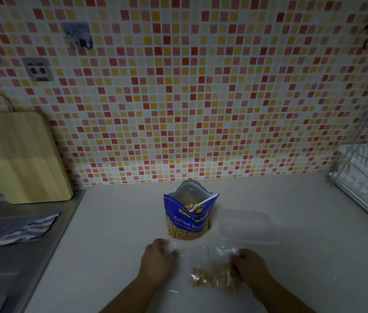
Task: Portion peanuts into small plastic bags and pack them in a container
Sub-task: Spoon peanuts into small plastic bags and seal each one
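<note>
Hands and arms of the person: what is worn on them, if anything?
The left hand and right hand are bare: no gloves, no ring, watch or bracelet visible. Both forearms are bare to the frame edge, with no sleeve in view. The picture is dim, so small marks cannot be told.

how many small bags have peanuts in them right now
1: a small bag of peanuts on the counter, held by the right hand. Clear plastic by the left hand may be another bag.
</note>
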